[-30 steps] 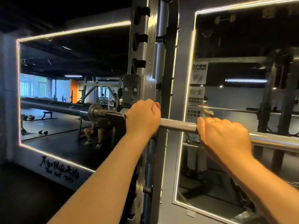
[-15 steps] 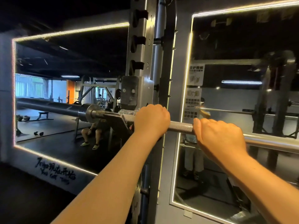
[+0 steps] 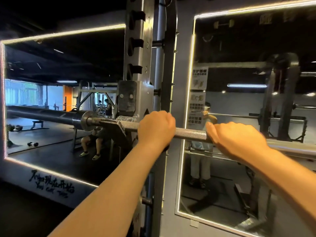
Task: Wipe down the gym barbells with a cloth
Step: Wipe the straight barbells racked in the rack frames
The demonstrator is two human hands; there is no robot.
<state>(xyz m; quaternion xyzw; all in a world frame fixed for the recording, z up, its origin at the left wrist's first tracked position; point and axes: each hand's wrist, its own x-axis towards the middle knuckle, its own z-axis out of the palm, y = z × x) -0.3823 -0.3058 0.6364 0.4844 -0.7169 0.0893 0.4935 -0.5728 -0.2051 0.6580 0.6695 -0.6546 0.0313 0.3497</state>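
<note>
1. Your left hand point(image 3: 156, 129) gripped the barbell point(image 3: 189, 134) from above, fingers curled round the knurled shaft just right of the rack upright point(image 3: 137, 55); your right hand point(image 3: 237, 141), blurred, hooked its fingers over the same shaft further right; a bare stretch of knurling lay between the two hands.
2. Left of your left hand, the shaft rested on the hook point(image 3: 118, 130) of the upright; beyond that came the collar point(image 3: 85, 120) and the dark sleeve point(image 3: 42, 113), which ran out towards the left edge of the view.
3. Right of your right hand, the shaft ran on smooth and bright to the right edge.
4. A pale crumpled thing point(image 3: 125, 118) lay on the hook just behind the bar; you could not tell whether it was the cloth.
5. Behind the bar, the left mirror point(image 3: 68, 57) and the right mirror point(image 3: 248, 48), each edged with a strip of light, flanked the upright; posters point(image 3: 199, 77) hung at the right mirror's left side.
6. The floor point(image 3: 25, 211) below was dark; a dumbbell point(image 3: 33, 144) showed in the left mirror's reflection.
</note>
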